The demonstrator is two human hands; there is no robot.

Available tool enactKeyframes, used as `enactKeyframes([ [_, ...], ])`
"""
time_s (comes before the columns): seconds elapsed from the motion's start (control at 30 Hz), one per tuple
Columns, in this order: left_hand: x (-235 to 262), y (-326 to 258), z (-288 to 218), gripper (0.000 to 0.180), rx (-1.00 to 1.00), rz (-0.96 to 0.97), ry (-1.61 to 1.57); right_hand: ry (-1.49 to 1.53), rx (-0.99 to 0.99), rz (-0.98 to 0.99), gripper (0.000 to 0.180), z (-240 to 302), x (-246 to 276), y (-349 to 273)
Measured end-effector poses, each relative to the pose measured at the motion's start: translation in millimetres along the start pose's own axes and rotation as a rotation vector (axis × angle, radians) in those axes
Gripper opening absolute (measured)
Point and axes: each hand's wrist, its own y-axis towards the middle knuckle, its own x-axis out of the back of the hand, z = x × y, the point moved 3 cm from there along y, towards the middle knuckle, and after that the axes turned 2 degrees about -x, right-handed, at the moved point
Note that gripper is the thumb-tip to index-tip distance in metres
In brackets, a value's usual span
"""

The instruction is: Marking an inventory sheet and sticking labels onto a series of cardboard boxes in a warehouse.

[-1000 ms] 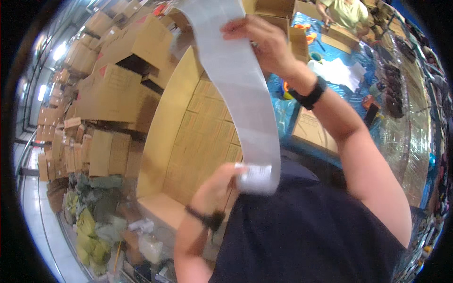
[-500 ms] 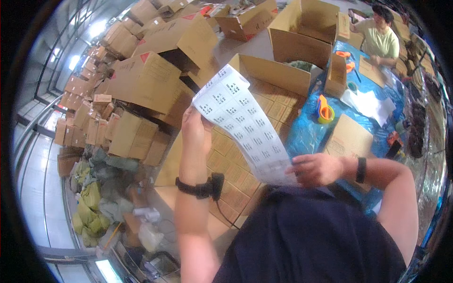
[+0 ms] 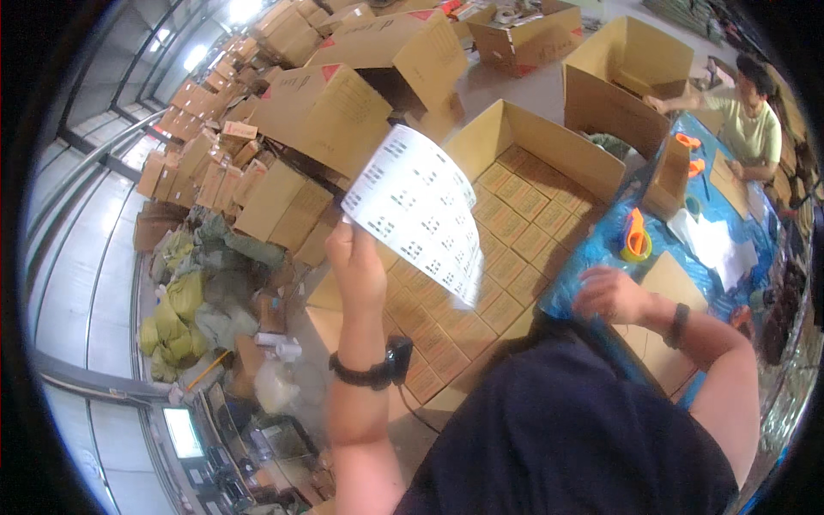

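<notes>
My left hand (image 3: 356, 268) holds up a white sheet of printed labels (image 3: 418, 210) by its lower left edge, above a large open cardboard carton (image 3: 549, 142) filled with several small brown boxes (image 3: 498, 249). My right hand (image 3: 608, 294) is off the sheet, fingers loosely curled and holding nothing, at the edge of the blue-covered table (image 3: 592, 249). Both wrists wear black bands.
An orange tape dispenser (image 3: 635, 236), papers (image 3: 717, 245) and a flat cardboard piece (image 3: 665, 283) lie on the blue table. A person in a green shirt (image 3: 751, 120) works at the far right by open cartons (image 3: 631, 64). Stacked cartons (image 3: 326, 112) and green sacks (image 3: 176, 300) fill the left.
The long label strip went from stretched between both hands to held by my left hand alone. My right hand let go and dropped to the table edge. The view tilted down.
</notes>
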Motion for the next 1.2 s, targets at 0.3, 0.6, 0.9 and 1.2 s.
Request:
enactKeyframes([
  [0.3, -4, -31, -27, 0.034, 0.058, 0.122, 0.404, 0.310, -0.207, -0.564, 0.069, 21, 30, 177],
  [0.6, 26, -57, -6, 0.036, 0.152, 0.005, 0.595, 0.990, -0.472, -0.220, 0.048, 9, -65, 176],
  [0.9, 39, -71, 42, 0.044, 0.682, -0.054, -0.427, 0.782, -0.367, -0.128, 0.027, 8, -69, 173],
  [1.2, 32, -78, 43, 0.043, 0.651, -0.018, -0.449, 0.883, -0.433, -0.074, 0.035, -10, -72, 157],
])
